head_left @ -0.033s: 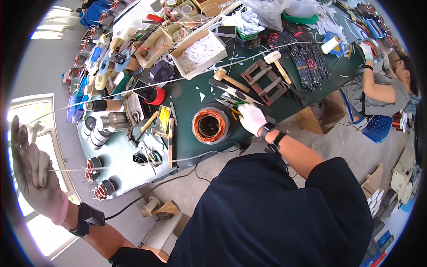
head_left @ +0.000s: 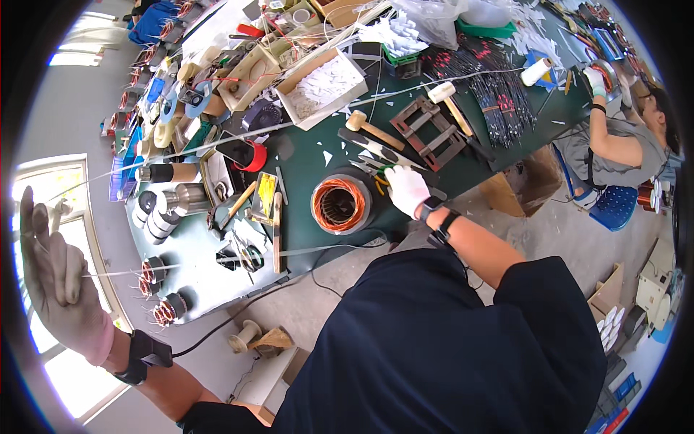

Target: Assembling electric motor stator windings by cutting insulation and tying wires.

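My left hand (head_left: 63,289), in a pale glove, is raised at the far left with one finger stretched up and the others curled round a white cord (head_left: 130,272). From that hand one length of cord runs right, past the near table edge. Another long length crosses above the bench toward a white spool (head_left: 536,73) at the far right. At the bench my gloved right hand (head_left: 406,189) is closed on green-handled pliers (head_left: 380,173); its fingers partly hide them. Just left of it stands a round stator (head_left: 342,205) with copper windings inside.
Beyond my right hand lie wooden-handled mallets (head_left: 376,130) and a brown metal frame (head_left: 429,133). A box of white slips (head_left: 322,88) and bundled black wires (head_left: 486,94) sit farther back. Smaller stators (head_left: 170,307) stand at the left edge. A co-worker (head_left: 627,141) sits at the right.
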`<state>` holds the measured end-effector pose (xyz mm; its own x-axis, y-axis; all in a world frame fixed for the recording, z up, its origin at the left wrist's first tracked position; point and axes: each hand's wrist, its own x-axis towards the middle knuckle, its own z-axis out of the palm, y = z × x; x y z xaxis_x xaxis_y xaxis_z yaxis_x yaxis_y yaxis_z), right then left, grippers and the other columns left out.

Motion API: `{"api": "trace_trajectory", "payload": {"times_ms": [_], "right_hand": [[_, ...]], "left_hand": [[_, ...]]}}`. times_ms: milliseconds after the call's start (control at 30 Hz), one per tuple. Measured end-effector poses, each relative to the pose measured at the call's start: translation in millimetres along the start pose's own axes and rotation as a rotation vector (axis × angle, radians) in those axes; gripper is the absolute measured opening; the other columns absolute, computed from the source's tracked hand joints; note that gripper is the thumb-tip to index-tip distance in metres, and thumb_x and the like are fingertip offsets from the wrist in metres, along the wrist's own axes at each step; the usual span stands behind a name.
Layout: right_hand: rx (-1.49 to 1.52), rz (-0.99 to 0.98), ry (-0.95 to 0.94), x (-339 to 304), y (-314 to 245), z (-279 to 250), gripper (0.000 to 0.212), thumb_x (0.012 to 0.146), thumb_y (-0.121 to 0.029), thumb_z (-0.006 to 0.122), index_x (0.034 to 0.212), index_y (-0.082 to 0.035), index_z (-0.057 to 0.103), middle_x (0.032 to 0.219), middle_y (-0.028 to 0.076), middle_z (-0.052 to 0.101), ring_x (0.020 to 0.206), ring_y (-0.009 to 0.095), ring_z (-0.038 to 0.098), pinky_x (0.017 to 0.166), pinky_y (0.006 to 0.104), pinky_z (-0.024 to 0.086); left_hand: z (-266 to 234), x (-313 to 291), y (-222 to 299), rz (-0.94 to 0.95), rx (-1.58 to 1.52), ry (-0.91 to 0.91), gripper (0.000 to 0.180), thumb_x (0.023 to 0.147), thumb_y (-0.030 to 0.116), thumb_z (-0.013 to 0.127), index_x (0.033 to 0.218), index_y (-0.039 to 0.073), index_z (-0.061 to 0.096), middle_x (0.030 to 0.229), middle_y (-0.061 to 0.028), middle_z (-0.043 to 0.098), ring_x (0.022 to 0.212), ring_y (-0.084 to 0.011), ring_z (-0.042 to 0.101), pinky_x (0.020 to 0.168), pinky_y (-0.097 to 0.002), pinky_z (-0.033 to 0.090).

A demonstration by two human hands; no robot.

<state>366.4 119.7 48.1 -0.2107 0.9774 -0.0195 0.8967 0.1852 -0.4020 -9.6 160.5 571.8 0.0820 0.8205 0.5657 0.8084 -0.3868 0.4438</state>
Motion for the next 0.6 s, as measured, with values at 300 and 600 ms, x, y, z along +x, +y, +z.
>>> {"api": "trace_trajectory", "payload": {"times_ms": [300,600], "right_hand": [[0.175,0.177,-0.31,-16.6,25.6,0.9,0.056,0.094,-0.019,0.064,0.147,-0.005,0.049,0.111,0.025,0.072,0.1,0.042,0.073,0.079,0.0514,0.058],[1.414,0.73,-0.127,-105.4,231.6,-143.8,0.069,0.088,0.005,0.068,0.151,-0.013,0.049,0.094,0.006,0.066,0.076,0.018,0.067,0.06,0.0312,0.054]], "left_hand": [[29.7,-68.3,11.0,-0.572,-0.838,0.157,0.049,0.115,0.014,0.034,0.16,-0.005,0.035,0.142,-0.0172,0.052,0.052,0.0016,0.029,0.042,-0.0119,0.026],[-71.9,-196.5,-152.8,-0.672,-1.611,-0.322,0.094,0.085,0.021,0.086,0.162,-0.001,0.039,0.135,-0.0201,0.071,0.12,-0.0226,0.071,0.101,-0.0365,0.056]]}}
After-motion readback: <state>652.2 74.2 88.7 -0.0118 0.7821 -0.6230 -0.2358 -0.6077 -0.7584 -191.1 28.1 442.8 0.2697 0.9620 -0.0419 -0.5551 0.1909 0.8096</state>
